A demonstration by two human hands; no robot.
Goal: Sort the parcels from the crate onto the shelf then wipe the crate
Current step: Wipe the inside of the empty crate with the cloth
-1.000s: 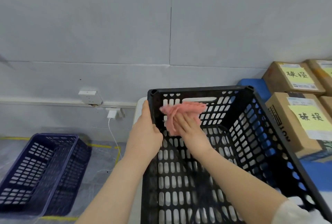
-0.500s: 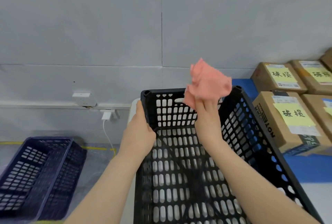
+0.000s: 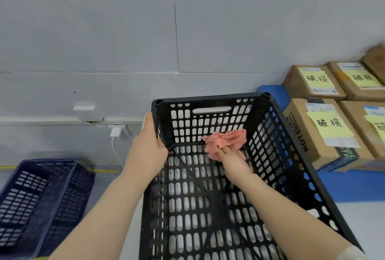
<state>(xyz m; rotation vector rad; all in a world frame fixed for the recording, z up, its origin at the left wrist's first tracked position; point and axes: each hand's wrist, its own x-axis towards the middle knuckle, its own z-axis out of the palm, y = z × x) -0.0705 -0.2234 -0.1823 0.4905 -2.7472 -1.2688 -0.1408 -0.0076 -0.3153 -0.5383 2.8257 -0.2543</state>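
Left hand [image 3: 146, 151] grips the left wall of the black crate [image 3: 210, 98] near its far corner: thumb up along the outside of the rim, fingers curled over the edge into the crate. Forearm comes in from bottom left, wrist roughly straight.

Right hand [image 3: 233, 160] is inside the crate, reaching forward and down toward the far right corner, palm down. It holds a crumpled pink cloth [image 3: 225, 142], bunched under and ahead of the fingers [image 3: 226, 150]; cloth sits against the base of the far wall where it meets the floor of the crate. Right forearm runs diagonally from bottom right, a bit of white sleeve [image 3: 352, 254] at the frame edge.

Crate stands upright, open top, nothing else visible inside. It rests on a white surface [image 3: 130, 236].

Right of the crate: brown parcels [image 3: 312, 130] on a blue surface [image 3: 354, 182], close together, yellow notes with handwritten characters on top. The nearest one is just beside the crate's right wall.

Left, down on the floor: dark blue crate [image 3: 39, 195], tilted. White charger [image 3: 114, 132] plugged in on the wall [image 3: 104, 30], cable hanging down.
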